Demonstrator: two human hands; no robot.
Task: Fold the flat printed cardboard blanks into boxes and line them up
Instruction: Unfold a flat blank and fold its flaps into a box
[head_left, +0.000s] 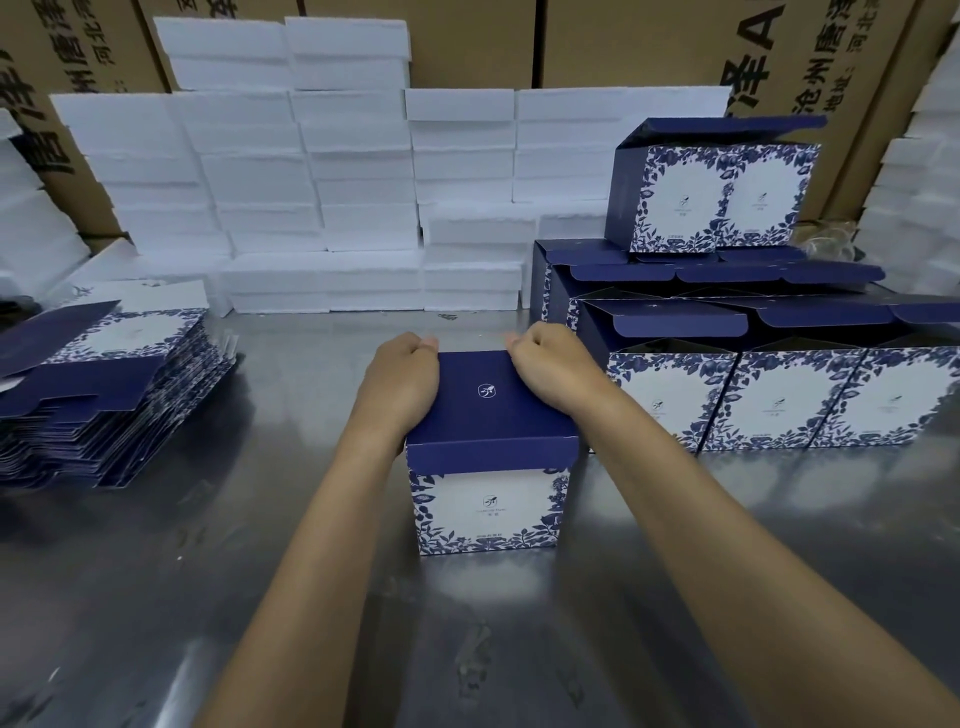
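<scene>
Two hands show, the left hand (402, 384) and the right hand (550, 366), both on one closed box (491, 457) on the counter (260, 597). To the right, three open boxes (779, 400) stand in the nearest row, with more rows behind them whose number cannot be told. One further open box (714, 197) sits on top of those. One stack of flat blanks (104, 395) lies at the left, too many to count. White foam blocks (311, 182) are piled along the back in several stacks, uncountable. Brown cartons (467, 41) stand behind them.

Box (491, 452) navy lid w/ white logo, white front w/ blue leaf border; flat blanks (104, 384) same print; foam blocks (311, 197) white; table (260, 597) grey steel.
</scene>
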